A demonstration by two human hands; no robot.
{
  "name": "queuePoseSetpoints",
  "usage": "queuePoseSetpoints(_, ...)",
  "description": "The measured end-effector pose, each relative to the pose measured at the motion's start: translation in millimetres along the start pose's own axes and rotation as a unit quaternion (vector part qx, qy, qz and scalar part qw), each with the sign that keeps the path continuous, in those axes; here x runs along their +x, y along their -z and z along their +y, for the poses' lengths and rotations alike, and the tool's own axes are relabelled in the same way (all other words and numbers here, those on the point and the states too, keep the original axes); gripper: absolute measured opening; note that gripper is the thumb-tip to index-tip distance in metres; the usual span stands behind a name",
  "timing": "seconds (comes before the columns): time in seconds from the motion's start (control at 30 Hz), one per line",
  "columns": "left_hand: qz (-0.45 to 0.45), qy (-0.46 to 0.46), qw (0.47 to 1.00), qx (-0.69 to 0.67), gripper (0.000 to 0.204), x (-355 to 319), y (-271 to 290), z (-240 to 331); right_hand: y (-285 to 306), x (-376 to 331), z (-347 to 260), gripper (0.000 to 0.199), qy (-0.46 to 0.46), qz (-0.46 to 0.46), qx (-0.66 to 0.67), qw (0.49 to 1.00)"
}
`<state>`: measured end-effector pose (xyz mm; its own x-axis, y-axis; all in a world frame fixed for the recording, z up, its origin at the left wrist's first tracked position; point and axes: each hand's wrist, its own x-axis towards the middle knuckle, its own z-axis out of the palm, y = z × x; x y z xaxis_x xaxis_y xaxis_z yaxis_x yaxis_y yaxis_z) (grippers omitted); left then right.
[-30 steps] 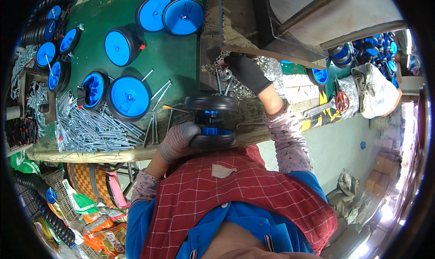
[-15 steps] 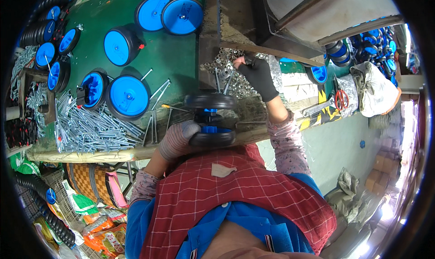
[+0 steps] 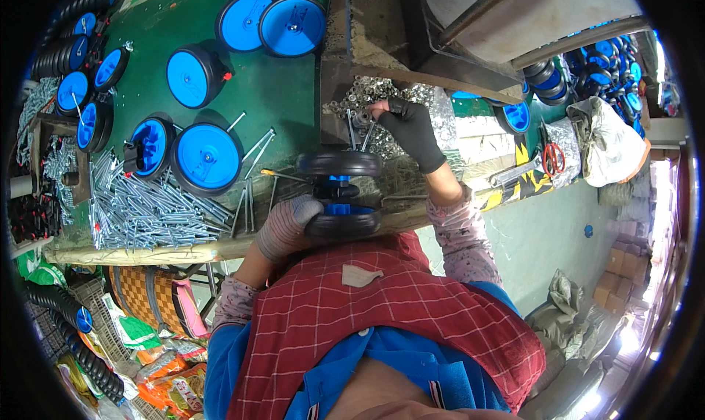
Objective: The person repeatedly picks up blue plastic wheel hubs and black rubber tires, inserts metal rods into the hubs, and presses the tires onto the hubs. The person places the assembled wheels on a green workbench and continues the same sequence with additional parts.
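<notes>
My left hand (image 3: 288,227), in a striped grey glove, is closed on the near wheel of a twin-wheel caster (image 3: 341,226) with black tyres and blue hubs. The caster stands at the table's front edge, its wheels side on. Two bolts (image 3: 351,131) point away from its far wheel. Beside the tip of the right-hand bolt, my right hand (image 3: 411,130) wears a black fingerless glove. Its thumb and finger are pinched together, and what they hold, if anything, is too small to make out. Loose metal nuts (image 3: 382,89) lie heaped just beyond that hand.
Several blue wheels (image 3: 207,157) with black tyres stand on the green table. A pile of long bolts (image 3: 158,207) lies at left. A screwdriver (image 3: 283,175) rests near the caster. Red-handled scissors (image 3: 553,161) and a white sack (image 3: 606,141) are at right. A metal frame (image 3: 470,64) rises behind the nuts.
My right hand has drawn slightly left and nearer, from over the nut heap to the right-hand bolt's tip, its fingers now pinched. My left hand and the caster have hardly moved.
</notes>
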<state>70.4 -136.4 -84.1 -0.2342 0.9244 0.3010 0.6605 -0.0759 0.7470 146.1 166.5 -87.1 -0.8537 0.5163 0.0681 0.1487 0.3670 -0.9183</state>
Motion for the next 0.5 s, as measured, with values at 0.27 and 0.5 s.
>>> queuePoseSetpoints(0.27,0.028,0.141,0.983,-0.114,0.060,32.8,13.3,25.3,13.4,-64.9,-23.0,0.059,0.019,-0.161,-0.100,0.982)
queuePoseSetpoints(0.5,0.092,0.215,0.916,-0.327,0.066,151.6,39.4,0.4,-25.2,-25.0,54.1,0.038,0.018,0.115,0.192,0.974)
